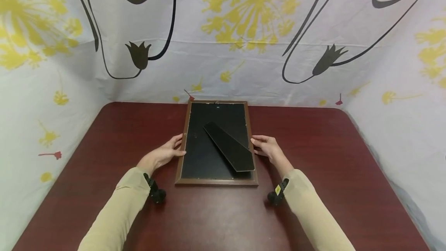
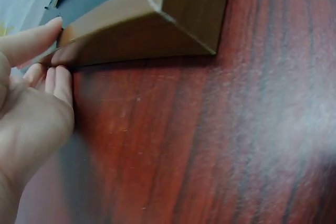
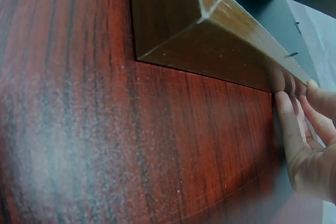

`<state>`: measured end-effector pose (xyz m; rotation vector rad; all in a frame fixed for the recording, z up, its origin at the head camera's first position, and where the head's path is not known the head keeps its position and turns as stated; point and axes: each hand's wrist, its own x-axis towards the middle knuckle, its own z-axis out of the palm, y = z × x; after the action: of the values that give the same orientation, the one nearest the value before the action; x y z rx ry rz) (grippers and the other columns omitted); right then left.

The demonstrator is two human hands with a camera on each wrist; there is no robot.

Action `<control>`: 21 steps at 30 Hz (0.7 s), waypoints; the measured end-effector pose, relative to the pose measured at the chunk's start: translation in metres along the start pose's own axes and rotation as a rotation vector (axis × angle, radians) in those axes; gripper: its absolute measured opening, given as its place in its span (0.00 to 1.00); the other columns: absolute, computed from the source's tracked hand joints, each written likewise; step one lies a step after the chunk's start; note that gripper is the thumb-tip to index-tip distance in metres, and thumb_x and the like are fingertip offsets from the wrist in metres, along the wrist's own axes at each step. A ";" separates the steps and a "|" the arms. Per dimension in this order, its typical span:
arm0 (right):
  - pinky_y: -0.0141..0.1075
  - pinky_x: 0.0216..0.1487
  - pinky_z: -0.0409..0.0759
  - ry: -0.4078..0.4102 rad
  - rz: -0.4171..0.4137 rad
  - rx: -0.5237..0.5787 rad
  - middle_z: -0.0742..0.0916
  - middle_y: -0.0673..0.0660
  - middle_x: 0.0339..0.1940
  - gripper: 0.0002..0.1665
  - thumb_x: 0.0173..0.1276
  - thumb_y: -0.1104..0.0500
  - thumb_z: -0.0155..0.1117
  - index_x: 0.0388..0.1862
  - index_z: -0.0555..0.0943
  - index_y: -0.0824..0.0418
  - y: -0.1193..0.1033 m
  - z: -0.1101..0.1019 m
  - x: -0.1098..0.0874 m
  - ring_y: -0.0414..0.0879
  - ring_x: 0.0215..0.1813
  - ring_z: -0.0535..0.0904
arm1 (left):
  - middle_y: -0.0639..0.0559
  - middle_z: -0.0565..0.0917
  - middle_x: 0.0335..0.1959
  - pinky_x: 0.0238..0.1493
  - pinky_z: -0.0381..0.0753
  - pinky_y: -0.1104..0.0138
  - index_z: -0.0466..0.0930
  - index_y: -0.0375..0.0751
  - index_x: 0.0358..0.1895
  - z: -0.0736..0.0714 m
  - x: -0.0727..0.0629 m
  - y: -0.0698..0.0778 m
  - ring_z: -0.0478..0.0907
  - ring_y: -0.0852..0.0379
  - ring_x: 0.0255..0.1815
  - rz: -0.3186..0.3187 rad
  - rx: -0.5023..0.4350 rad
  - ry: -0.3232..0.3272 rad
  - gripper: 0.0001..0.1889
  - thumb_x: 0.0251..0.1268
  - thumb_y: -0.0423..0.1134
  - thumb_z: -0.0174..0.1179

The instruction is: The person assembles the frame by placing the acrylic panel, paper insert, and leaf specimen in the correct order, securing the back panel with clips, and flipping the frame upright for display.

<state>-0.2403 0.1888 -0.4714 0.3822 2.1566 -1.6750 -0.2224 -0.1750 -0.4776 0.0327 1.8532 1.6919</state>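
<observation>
A brown wooden picture frame (image 1: 216, 182) lies back side up on the table, its black backing board (image 1: 198, 158) showing. A black stand leg (image 1: 231, 146) lies slantwise across that backing, its wide end near the right side of the frame. At the frame's left side, my left hand (image 1: 163, 156) grips the edge; in the left wrist view the thumb is on the upper rim and the fingertips are against the outer side. My right hand (image 1: 271, 151) holds the opposite edge, thumb at the rim and fingers along the side in the right wrist view. The frame's front is hidden.
The dark red wooden table (image 1: 216, 220) has rounded far corners. Behind it and along both sides hangs a white cloth (image 1: 195, 22) with yellow and grey flower prints; the frame's far end is close to it. Small metal tabs (image 3: 292, 54) stick out along the frame's inner edge.
</observation>
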 end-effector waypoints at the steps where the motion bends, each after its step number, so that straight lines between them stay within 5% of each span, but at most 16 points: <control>1: 0.28 0.39 0.82 0.002 0.000 0.002 0.75 0.63 0.61 0.25 0.67 0.56 0.56 0.62 0.70 0.61 0.000 0.001 0.000 0.33 0.35 0.78 | 0.42 0.30 0.74 0.72 0.34 0.47 0.28 0.44 0.72 0.000 -0.001 0.001 0.28 0.42 0.74 -0.013 0.019 0.003 0.45 0.63 0.28 0.53; 11: 0.26 0.34 0.81 0.015 0.004 0.014 0.80 0.55 0.45 0.24 0.67 0.59 0.56 0.61 0.71 0.63 0.000 0.005 -0.003 0.33 0.34 0.78 | 0.41 0.32 0.74 0.72 0.41 0.45 0.27 0.44 0.72 0.007 -0.007 0.009 0.30 0.42 0.74 -0.097 0.159 0.035 0.45 0.64 0.31 0.53; 21: 0.25 0.34 0.80 0.026 -0.015 0.008 0.80 0.58 0.49 0.24 0.67 0.58 0.56 0.61 0.71 0.63 -0.001 0.005 0.001 0.33 0.34 0.78 | 0.38 0.32 0.73 0.71 0.45 0.44 0.27 0.42 0.72 0.018 -0.002 0.019 0.30 0.41 0.74 -0.129 0.259 0.110 0.43 0.65 0.28 0.50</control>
<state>-0.2406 0.1838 -0.4722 0.3931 2.1769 -1.6967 -0.2193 -0.1563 -0.4592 -0.0739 2.0992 1.3841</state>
